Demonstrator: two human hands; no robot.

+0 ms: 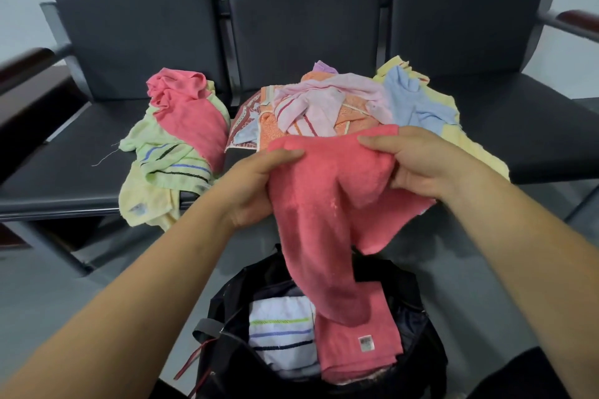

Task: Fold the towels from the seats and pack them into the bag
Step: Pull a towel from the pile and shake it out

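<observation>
While the left hand (256, 191) and right hand (418, 162) each keep a pinching grip on the top edge of the coral towel (327, 204), its tail hangs over the black bag (227, 350), partly hiding a folded pink towel (353, 343) beside a striped white towel (280, 334). Behind, crumpled towels (324, 107) crowd the seats (64, 172).

An open black fabric bag (224, 299) sits before black padded seats (64, 172), a folded white striped towel (282, 334) left of a folded pink terry towel (356, 343) inside it. On the seats, a pink-and-green towel heap (181, 139) lies left of a mixed-colour towel pile (324, 107).
</observation>
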